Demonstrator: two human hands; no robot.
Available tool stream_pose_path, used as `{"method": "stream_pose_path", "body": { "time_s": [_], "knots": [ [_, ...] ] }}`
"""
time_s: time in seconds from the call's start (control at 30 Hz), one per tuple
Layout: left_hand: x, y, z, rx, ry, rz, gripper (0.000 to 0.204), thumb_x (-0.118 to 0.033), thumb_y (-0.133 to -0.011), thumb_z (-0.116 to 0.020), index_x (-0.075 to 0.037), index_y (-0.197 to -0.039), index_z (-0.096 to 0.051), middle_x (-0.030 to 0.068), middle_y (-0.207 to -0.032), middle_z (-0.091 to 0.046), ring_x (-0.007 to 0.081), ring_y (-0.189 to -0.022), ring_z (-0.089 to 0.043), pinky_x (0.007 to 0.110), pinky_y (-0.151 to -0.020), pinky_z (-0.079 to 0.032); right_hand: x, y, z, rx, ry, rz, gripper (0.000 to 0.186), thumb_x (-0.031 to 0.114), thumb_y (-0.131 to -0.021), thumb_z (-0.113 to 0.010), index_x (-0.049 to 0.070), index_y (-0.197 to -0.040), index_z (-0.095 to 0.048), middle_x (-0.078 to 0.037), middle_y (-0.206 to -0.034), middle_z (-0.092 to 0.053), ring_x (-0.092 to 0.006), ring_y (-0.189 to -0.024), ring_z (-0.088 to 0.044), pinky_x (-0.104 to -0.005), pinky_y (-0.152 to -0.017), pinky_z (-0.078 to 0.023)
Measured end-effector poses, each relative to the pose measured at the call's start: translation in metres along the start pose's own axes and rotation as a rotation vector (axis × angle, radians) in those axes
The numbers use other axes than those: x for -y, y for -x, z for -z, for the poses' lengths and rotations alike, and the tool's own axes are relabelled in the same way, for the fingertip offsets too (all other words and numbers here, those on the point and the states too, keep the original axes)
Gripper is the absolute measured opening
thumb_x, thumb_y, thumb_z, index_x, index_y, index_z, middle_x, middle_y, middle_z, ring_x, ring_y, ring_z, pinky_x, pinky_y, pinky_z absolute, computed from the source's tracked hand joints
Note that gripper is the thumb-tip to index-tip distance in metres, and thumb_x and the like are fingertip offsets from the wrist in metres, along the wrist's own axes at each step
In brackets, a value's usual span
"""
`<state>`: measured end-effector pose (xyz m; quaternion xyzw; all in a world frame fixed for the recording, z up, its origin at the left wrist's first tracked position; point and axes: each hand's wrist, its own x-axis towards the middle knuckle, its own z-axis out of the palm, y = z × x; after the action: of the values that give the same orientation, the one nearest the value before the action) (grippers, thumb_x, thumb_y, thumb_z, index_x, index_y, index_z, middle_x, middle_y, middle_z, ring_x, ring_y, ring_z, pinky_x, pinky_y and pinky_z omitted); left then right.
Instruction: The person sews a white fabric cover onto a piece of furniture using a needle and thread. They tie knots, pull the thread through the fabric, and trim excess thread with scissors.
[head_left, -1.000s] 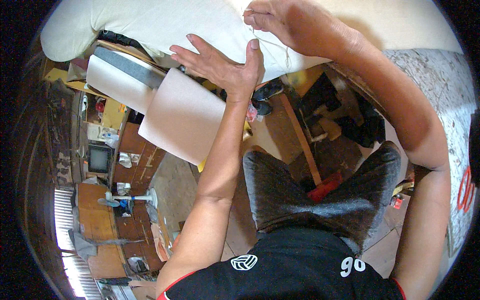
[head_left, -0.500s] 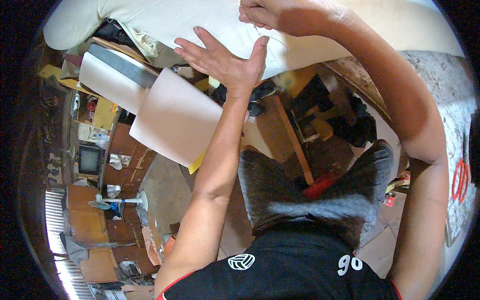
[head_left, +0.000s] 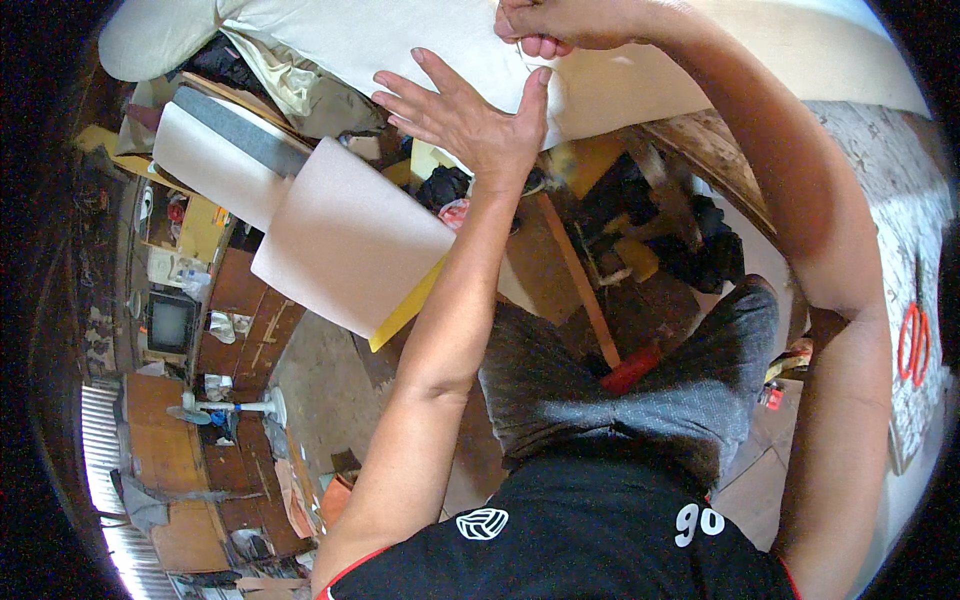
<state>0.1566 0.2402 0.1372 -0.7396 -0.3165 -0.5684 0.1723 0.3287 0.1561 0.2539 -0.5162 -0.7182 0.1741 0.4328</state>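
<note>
A large cream-white fabric-covered piece (head_left: 390, 40) stretches across the top of the view, with a fold or seam line near my hands. My left hand (head_left: 475, 125) is open, its fingers spread and thumb stretched out, over the edge of this fabric. Just beyond the thumb, my right hand (head_left: 570, 25) is closed in a pinch close to the fabric. What sits between its fingertips is too small to make out. My right arm bends round from the right side.
A pale foam block (head_left: 345, 235) lies left of my left forearm, beside a grey-and-white board (head_left: 235, 150). Orange-handled scissors (head_left: 914, 345) rest on a patterned surface at right. A wooden bar (head_left: 580, 285) lies between my knees. A fan (head_left: 240, 407) and small screen (head_left: 172, 322) stand at left.
Both hands have shifted slightly right in the view, while the background has slid a little left. My left hand stays spread and my right hand stays closed.
</note>
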Motion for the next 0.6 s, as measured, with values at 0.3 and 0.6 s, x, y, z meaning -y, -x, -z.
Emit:
{"method": "stream_pose_path", "body": {
  "time_s": [0.3, 0.6],
  "knots": [
    [0.003, 0.004, 0.003, 0.028, 0.019, -0.032, 0.128, -0.073, -0.072, -0.072, -0.013, -0.162, -0.004, 0.0350, -0.161, 0.012, 0.0582, -0.147, 0.010, 0.074, -0.112, -0.003, 0.007, 0.013, 0.000, -0.084, -0.065, -0.026, 0.024, 0.020, -0.094, -0.062, -0.002, -0.087, -0.068, -0.007, -0.071, -0.067, -0.0129, -0.063, -0.062, -0.0282, -0.058, -0.052],
    [-0.001, 0.005, 0.004, 0.028, 0.018, -0.032, 0.127, -0.074, -0.073, -0.071, -0.013, -0.162, -0.005, 0.0334, -0.161, 0.013, 0.0578, -0.147, 0.011, 0.075, -0.111, -0.003, 0.001, 0.014, -0.004, -0.099, 0.217, 0.119, 0.024, 0.021, -0.093, -0.063, -0.002, -0.094, -0.070, -0.011, -0.075, -0.069, -0.0210, -0.066, -0.064, -0.0360, -0.068, -0.055]
  ]
}}
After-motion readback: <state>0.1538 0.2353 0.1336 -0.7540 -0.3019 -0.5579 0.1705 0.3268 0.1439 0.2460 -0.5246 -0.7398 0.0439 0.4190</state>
